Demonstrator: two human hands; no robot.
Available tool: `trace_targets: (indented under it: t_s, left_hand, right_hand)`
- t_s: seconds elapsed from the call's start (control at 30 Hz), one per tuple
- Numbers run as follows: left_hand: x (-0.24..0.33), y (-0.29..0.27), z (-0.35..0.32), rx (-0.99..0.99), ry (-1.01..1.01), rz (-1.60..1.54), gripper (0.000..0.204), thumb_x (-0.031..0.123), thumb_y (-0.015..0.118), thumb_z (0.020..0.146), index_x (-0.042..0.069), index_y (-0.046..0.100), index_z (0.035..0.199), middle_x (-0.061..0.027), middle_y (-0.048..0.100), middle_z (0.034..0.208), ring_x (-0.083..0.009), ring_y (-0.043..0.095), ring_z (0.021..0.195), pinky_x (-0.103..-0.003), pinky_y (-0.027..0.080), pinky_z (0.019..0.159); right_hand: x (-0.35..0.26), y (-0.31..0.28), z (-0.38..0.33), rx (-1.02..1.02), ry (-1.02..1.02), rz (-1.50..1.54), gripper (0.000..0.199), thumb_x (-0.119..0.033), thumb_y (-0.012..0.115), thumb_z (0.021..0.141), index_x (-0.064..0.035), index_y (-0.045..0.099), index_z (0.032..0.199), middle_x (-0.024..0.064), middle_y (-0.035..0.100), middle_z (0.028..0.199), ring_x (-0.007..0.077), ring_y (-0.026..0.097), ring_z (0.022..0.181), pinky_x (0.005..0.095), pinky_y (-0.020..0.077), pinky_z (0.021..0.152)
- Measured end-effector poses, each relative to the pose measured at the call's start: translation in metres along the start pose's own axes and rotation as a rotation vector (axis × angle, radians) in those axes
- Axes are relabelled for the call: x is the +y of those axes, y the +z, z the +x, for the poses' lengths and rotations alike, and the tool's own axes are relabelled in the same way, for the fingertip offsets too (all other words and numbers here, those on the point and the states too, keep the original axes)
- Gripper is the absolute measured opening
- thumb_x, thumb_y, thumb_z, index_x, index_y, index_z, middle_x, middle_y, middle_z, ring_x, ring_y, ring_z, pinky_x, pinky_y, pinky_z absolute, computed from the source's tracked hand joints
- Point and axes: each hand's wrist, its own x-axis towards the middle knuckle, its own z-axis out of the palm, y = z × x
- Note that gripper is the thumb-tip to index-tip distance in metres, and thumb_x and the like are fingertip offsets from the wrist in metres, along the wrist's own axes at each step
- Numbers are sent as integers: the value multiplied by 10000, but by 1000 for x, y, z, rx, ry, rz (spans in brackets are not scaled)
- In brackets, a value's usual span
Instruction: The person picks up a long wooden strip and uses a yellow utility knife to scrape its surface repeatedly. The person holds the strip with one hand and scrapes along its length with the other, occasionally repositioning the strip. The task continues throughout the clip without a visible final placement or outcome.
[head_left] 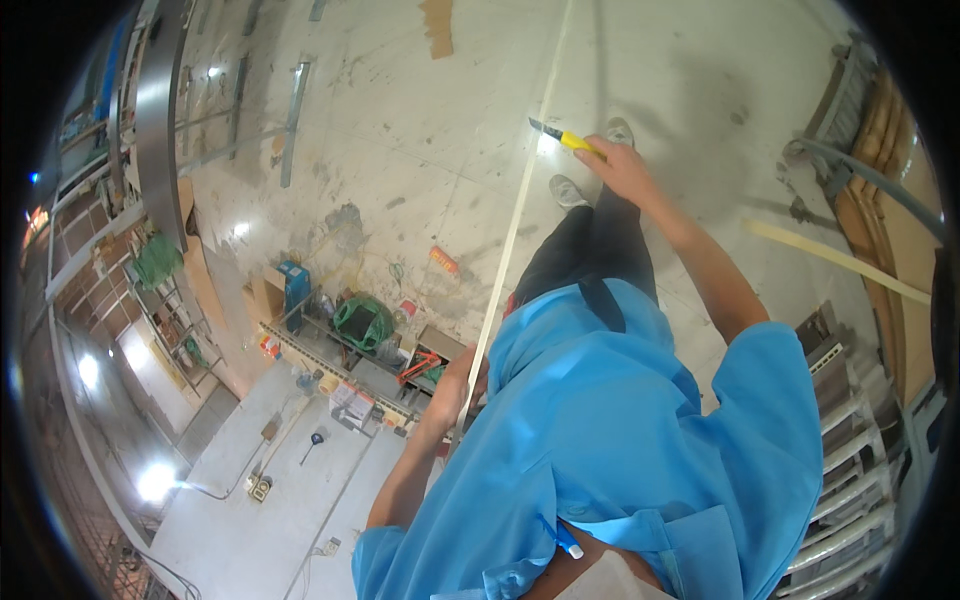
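Knife (572, 140) (yellow-handled) sits in the right fingers (600, 149), blade (544, 128) jutting beyond them

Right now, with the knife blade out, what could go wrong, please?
The exposed blade of the yellow utility knife in the right hand appears close to the long pale strip and might nick it.
If the knife slips, it could fall toward the shoes.
The strip runs beyond the picture's top edge, so its unseen part could catch on something.
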Motion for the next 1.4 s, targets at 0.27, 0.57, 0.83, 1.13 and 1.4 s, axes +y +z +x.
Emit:
trace_targets:
  t_s: [0.27,0.57,0.83,1.13,1.4]
  left_hand:
    - [-52,-14,-31,147,-54,-70,524,531,385,1124,179,531,764,65,425,626,-91,359,538,-271,302,498]
    - [-72,-19,-52,147,-123,-136,491,517,405,1122,140,596,873,52,489,688,-98,416,590,-268,341,543]
    - [-77,-23,-54,63,-85,-152,490,512,416,1120,106,643,965,39,545,742,-105,461,629,-267,371,576]
    - [109,51,98,-7,303,-35,641,584,352,1116,33,652,1247,-20,652,945,-152,597,852,-316,484,830]
    - [264,107,134,-144,507,-14,611,666,442,1059,174,533,709,53,391,555,-91,328,429,-288,235,384]
  right_hand:
    - [68,-25,81,-30,180,-83,503,-541,551,1041,-97,719,1209,156,741,955,337,697,937,455,523,831]
    - [115,-12,162,62,411,10,635,-652,578,983,-37,701,1089,159,736,968,252,684,780,415,535,688]
    - [19,36,128,64,665,1112,309,-315,829,899,-68,644,890,69,676,781,68,426,497,269,338,449]
    - [-103,-24,98,67,418,1118,339,-332,797,920,-27,678,1008,85,738,869,57,386,474,259,288,428]
    - [-189,-93,67,302,-15,296,512,-448,767,930,13,636,1111,131,695,835,245,678,692,388,513,624]
